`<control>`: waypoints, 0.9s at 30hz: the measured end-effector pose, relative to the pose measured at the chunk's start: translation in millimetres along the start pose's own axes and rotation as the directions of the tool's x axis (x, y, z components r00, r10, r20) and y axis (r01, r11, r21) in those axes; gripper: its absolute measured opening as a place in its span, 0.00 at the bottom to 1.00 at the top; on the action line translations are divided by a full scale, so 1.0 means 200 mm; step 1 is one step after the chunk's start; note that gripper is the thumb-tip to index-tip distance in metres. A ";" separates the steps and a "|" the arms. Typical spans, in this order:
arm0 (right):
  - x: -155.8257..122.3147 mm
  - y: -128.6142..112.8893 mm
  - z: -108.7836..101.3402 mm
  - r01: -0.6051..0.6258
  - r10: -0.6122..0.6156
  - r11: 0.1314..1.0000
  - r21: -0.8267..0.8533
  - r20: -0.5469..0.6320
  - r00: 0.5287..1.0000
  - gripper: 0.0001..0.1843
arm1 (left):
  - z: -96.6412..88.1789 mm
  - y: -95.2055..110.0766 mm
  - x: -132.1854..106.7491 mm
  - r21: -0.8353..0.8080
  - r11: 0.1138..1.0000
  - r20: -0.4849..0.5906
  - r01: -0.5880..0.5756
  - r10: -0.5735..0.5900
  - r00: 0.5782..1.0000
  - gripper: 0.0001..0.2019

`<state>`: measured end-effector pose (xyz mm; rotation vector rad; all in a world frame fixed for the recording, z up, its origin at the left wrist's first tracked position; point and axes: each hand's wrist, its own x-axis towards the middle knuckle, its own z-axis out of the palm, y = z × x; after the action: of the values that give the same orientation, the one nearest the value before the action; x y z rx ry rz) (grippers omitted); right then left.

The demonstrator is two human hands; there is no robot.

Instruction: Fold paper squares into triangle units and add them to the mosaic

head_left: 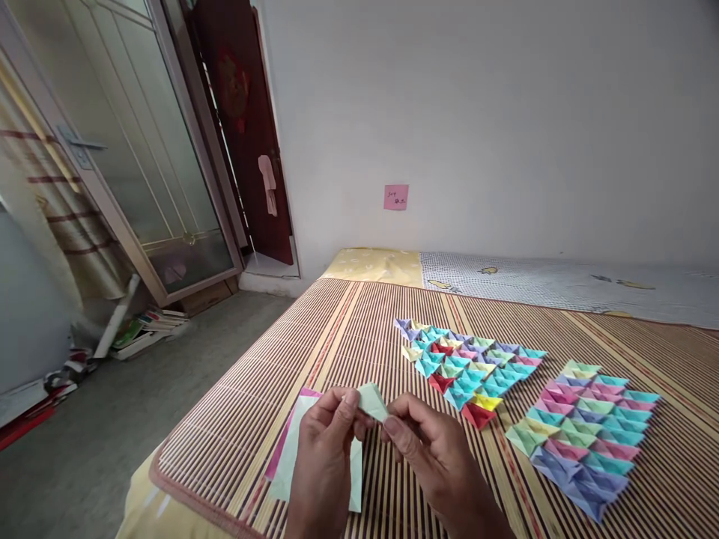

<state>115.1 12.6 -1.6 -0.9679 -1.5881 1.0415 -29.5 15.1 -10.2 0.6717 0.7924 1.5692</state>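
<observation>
Two pinches, the left hand (329, 442) and right hand (430, 445) each with fingers clamped on the folded green paper (372, 400), should hold creases crisp under even pressure.

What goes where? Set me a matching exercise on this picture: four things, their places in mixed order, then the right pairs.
Things
1. Folded pale green paper
2. Pink note
3. Flat pale green sheet
4. Pink cloth

Places
A. Hanging at the dark red door
B. On the striped mat, partly over a pink sheet
C. In the fingers of the left hand and right hand
D. On the wall

Pairs: 1-C, 2-D, 3-B, 4-A
</observation>
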 end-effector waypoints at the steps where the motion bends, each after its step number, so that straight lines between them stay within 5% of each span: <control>1: 0.00 0.00 0.00 0.008 -0.008 1.000 0.009 -0.020 1.000 0.16 | 0.00 0.00 0.01 -0.075 0.996 -0.009 0.038 -0.039 0.999 0.12; 7: 0.00 0.02 -0.01 0.048 -0.048 0.999 -0.003 -0.162 0.986 0.10 | 0.02 0.00 0.02 -0.284 0.947 -0.055 0.148 -0.170 0.984 0.15; 20: 0.00 0.05 0.00 0.141 -0.124 0.989 0.032 -0.318 0.940 0.13 | 0.07 -0.12 -0.01 -0.325 0.880 0.178 0.346 -0.302 0.936 0.14; 24: -0.01 0.06 -0.01 0.133 -0.133 0.991 -0.020 -0.331 0.934 0.15 | 0.06 -0.14 0.00 -0.197 0.943 0.180 0.269 -0.235 0.955 0.17; 27: -0.01 0.07 0.00 0.152 -0.200 0.977 -0.151 -0.397 0.896 0.12 | 0.07 -0.16 -0.02 -0.006 1.000 0.070 0.023 -0.022 0.997 0.18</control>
<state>117.9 14.4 -15.5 -1.0221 -1.3622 0.5754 0.8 15.8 -26.5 0.7062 0.7399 1.5194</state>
